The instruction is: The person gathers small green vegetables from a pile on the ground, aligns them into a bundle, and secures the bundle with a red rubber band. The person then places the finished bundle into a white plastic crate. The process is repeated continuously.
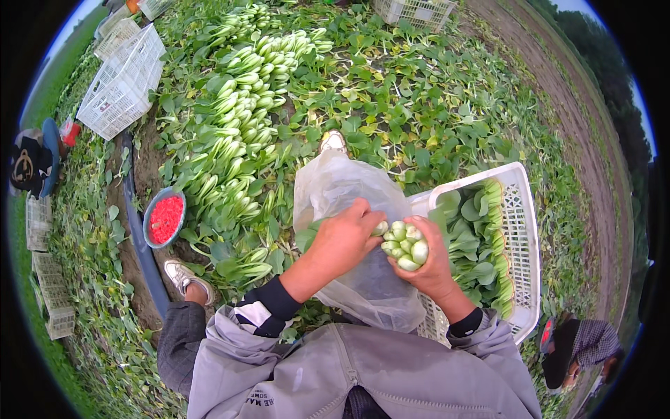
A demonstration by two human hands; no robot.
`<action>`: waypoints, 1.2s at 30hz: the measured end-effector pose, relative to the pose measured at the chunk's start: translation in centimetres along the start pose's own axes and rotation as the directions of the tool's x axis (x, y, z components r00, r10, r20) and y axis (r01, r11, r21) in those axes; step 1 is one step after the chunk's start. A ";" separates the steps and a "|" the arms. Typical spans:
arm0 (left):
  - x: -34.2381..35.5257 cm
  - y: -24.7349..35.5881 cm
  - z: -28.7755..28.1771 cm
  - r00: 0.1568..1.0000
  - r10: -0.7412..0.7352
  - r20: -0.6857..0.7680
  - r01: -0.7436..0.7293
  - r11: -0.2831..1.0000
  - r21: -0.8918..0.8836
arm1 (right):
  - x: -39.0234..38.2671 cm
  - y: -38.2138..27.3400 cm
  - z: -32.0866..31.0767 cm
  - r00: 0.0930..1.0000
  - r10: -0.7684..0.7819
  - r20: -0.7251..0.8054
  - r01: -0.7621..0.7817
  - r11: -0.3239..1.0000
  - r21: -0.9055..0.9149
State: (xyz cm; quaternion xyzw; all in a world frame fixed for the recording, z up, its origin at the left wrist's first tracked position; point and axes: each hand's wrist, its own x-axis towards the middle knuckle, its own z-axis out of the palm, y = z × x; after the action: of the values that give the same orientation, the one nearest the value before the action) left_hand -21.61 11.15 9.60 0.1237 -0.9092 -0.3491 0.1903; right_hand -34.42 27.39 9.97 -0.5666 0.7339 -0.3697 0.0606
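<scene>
In my right hand [430, 264] is a bunch of bok choy [405, 246], its pale green bases pointing up and toward my left. My left hand [347, 236] pinches one more bok choy [380, 228] by its base, close beside the bunch. Both hands are above a sheet of clear plastic [349, 188] draped over my leg. To my right stands a white plastic crate [528, 237], with bok choy [481, 241] packed in rows inside it, leaves toward me and bases along the far side.
A long row of cut bok choy [241, 115] lies on the leafy ground ahead. At left are a blue bowl [148, 243] of small red pieces, a dark hose [142, 251] and a white crate [125, 84]. One person [43, 157] is at far left, another [583, 349] at lower right.
</scene>
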 end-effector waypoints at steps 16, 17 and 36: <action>2.5 5.7 -0.8 0.989 -0.039 0.143 0.141 0.551 -0.822 | 2.1 -4.5 -10.3 0.992 -0.119 0.033 0.119 0.993 -0.016; 1.7 5.1 0.3 0.986 -0.076 0.146 0.163 0.578 -0.799 | 1.7 -4.0 -9.5 0.995 -0.050 0.090 0.048 0.999 0.025; -3.4 -9.2 1.0 0.949 -0.307 0.077 0.252 0.586 -0.770 | 2.0 -2.6 -2.3 0.971 0.177 0.159 -0.166 0.983 -0.078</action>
State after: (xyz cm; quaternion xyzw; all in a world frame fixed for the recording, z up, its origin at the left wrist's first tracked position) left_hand -18.13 6.32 1.73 0.1827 -0.6348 -0.7247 0.1962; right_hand -34.22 26.46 13.91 -0.5313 0.7841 -0.2912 0.1345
